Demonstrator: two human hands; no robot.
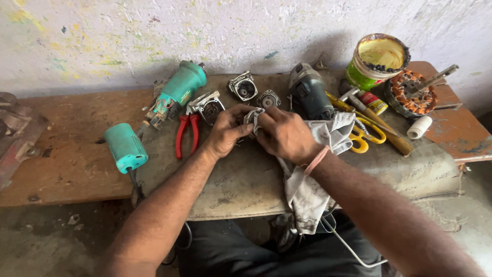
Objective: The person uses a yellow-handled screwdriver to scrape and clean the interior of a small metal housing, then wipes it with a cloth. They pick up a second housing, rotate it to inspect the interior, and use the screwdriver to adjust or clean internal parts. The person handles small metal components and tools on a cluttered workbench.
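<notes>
In the head view, the left hand and the right hand meet over the middle of the tabletop. Between them sits a small metal part. The left fingers are curled around it and hold it steady. The right fingers are closed on a dirty grey cloth and press it against the part. The rest of the cloth hangs down past the right wrist, off the front edge.

Just left of the left fingers lie red pliers and a round metal housing. Farther left is a teal tool body, and a teal cap lies well off to the left. Just behind the fingers sit two more small metal housings. A dark grey grinder body lies behind the right hand. Right of the right fingers are yellow scissors, a hammer, a copper-wound motor ring and a green tin.

The step looks like wiping the part clean. The next move likely needs the left fingers to turn the part, so the cloth can reach a new side
</notes>
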